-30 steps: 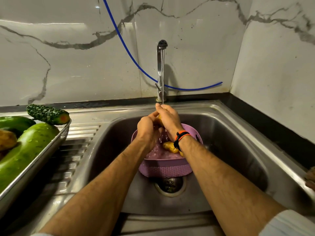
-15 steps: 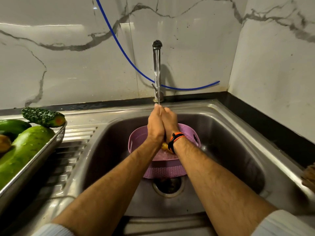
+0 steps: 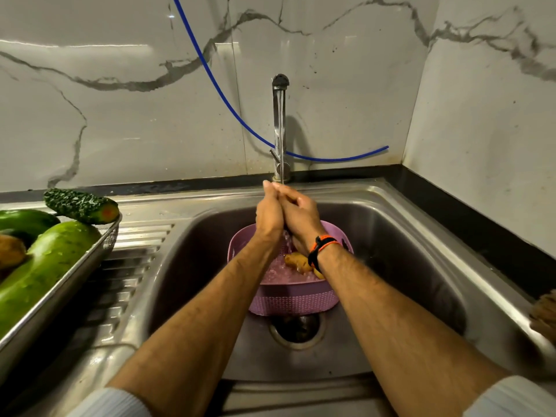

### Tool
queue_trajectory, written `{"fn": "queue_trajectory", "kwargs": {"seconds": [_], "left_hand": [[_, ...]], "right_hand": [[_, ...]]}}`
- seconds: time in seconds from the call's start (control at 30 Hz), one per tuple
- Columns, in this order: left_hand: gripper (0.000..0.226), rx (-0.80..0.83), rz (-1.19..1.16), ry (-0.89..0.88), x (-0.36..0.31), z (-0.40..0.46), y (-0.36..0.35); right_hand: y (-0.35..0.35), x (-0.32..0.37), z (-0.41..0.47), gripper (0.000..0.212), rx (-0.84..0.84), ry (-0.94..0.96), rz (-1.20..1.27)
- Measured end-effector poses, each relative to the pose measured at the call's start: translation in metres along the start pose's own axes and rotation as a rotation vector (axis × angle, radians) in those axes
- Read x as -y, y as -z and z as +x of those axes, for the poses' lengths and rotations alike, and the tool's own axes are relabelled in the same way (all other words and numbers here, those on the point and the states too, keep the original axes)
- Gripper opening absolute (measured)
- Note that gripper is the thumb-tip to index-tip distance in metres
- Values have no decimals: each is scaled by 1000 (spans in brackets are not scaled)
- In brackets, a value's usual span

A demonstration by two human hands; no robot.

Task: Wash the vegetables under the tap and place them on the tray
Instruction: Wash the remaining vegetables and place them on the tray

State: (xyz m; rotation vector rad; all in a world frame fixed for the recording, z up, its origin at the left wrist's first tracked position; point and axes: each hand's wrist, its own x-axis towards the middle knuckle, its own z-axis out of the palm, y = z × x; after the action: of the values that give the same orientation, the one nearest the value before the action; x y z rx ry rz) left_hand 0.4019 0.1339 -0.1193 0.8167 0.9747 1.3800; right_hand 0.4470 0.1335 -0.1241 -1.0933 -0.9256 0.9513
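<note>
White marble-look wall tiles (image 3: 126,121) with grey veins back a steel sink (image 3: 391,224); a blue hose (image 3: 210,73) sags across the wall behind the tap (image 3: 279,121).

At far left we note a steel tray (image 3: 60,293) resting on the ribbed draining board (image 3: 132,266). It holds a large smooth green gourd (image 3: 45,266) beaded with water, a second dark green vegetable (image 3: 24,221) behind it, a brown potato (image 3: 10,251) partly cut off by the frame edge, and a dark, warty bitter gourd (image 3: 81,206) lying across the tray's rim with its orange cut end facing right.

Both forearms reach forward over the basin, pale sleeves pushed back. The left hand (image 3: 269,212) and right hand (image 3: 301,215) are pressed together palm to palm directly under the running stream, fingers pointing up toward the spout. We cannot tell whether anything is held between them; the contact hides it. The right wrist carries an orange and black band (image 3: 322,248).

Below the hands sits a lilac plastic basket (image 3: 288,299) with a woven-pattern wall, standing over the drain (image 3: 296,328). Inside it, in shallow water, lies a yellowish-brown potato piece (image 3: 296,261), just beside the right wrist.

At the right frame edge, a brown fibrous object (image 3: 544,314) sits on the sink rim; we cannot identify it.
</note>
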Motion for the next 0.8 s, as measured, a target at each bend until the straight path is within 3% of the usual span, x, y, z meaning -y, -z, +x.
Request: {"fn": "queue_trajectory", "kwargs": {"seconds": [0.03, 0.1, 0.2, 0.3, 0.43, 0.5, 0.8], "left_hand": [[59, 20, 96, -35, -1, 1, 4], [53, 131, 90, -59, 3, -6, 3], [44, 161, 84, -18, 7, -15, -2], [57, 191, -93, 93, -3, -11, 2], [68, 213, -243, 212, -11, -7, 11], [70, 202, -295, 256, -12, -3, 15], [61, 218, -338, 338, -10, -2, 15]], "right_hand": [[-2, 1, -2, 28, 21, 7, -30], [-5, -3, 3, 31, -8, 16, -65], [-2, -4, 3, 44, 1, -43, -54], [-1, 2, 0, 24, 5, -124, -24], [6, 16, -1, 13, -50, -283, 350], [10, 20, -2, 26, -65, -276, 452], [20, 24, -5, 28, -137, -294, 456]]}}
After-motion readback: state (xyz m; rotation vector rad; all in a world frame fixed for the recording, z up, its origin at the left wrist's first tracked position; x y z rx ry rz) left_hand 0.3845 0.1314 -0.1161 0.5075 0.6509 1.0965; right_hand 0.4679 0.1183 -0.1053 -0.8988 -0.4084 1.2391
